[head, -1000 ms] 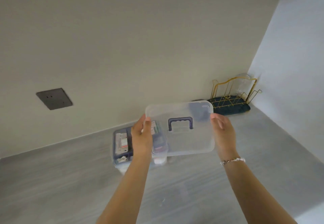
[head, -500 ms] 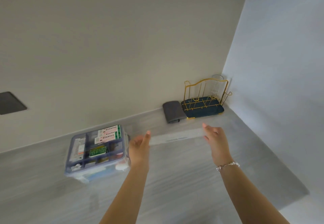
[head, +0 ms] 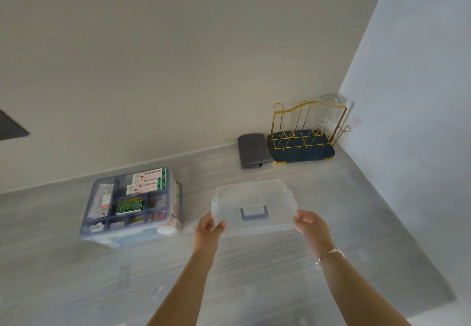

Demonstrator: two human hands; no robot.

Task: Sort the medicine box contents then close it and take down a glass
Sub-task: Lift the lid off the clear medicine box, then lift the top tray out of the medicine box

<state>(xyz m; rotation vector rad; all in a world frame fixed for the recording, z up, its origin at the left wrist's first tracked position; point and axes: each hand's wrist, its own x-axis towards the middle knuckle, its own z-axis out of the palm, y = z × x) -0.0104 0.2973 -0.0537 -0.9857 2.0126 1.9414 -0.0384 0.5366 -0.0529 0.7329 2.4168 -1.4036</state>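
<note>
Both hands (head: 208,231) (head: 311,226) forward, fingers curled

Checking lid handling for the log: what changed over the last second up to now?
The clear lid went from held up over the medicine box to lying on the counter to the box's right. The left hand and right hand are at its near corners; whether they grip it is unclear. The box, folded grey cloth and gold rack keep their places; the camera panned right.
</note>
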